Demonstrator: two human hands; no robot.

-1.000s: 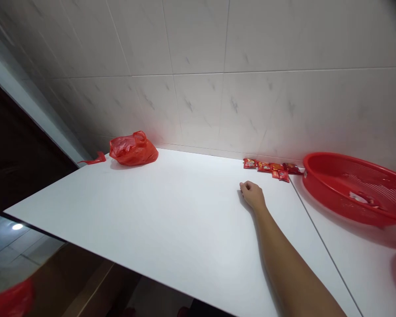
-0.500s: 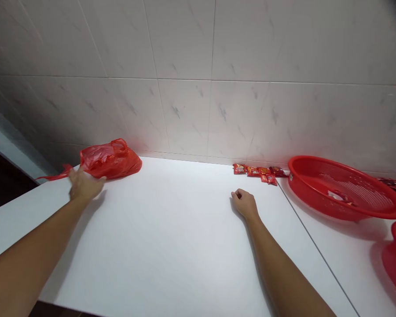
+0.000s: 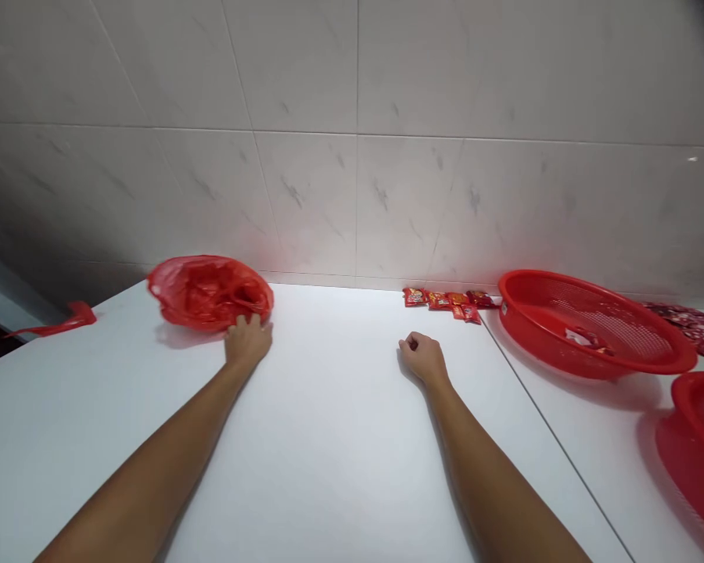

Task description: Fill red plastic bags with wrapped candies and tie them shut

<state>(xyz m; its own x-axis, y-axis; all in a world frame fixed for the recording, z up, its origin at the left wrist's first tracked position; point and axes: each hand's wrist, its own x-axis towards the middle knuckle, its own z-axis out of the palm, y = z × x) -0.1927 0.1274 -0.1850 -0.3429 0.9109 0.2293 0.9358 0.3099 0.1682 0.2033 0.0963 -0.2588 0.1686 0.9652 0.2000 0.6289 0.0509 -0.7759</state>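
A red plastic bag, thin and crumpled, is at the back left of the white table with its mouth gaping. My left hand is at the bag's lower right edge, its fingers closed on the plastic; the fingertips are partly hidden. Loosely curled into a fist, my right hand rests on the tabletop, and nothing shows in it. Beyond that hand, against the wall, several small red snack packets lie in a row.
On the right stands a large red plastic basket with a few packets in it. A second red basket is cut off by the frame edge. Patterned red material lies behind them. A red strip lies at far left.
My left hand has moved right, from the bag's left end to its right edge. The bag has turned and its mouth has spread. My right hand stays in place; the view has shifted slightly.
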